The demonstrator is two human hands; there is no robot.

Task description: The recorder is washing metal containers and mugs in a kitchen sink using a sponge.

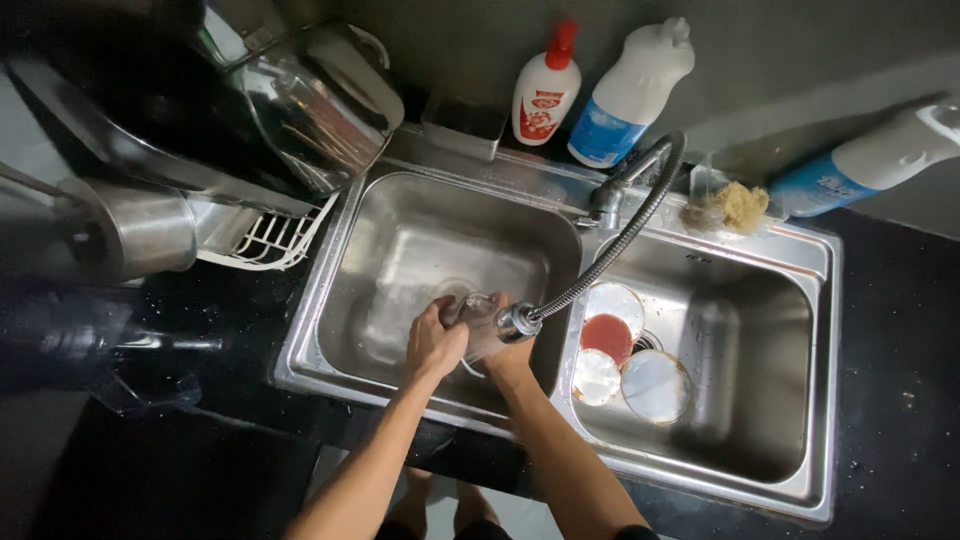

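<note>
Left hand grasping clear glass over left sink basin; right hand gripping spray head; dirty plates in the basin beside.

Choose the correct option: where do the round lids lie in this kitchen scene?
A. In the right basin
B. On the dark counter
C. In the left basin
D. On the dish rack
A: the round lids, one of them red, lie together in the right basin, beside the drain.
</note>
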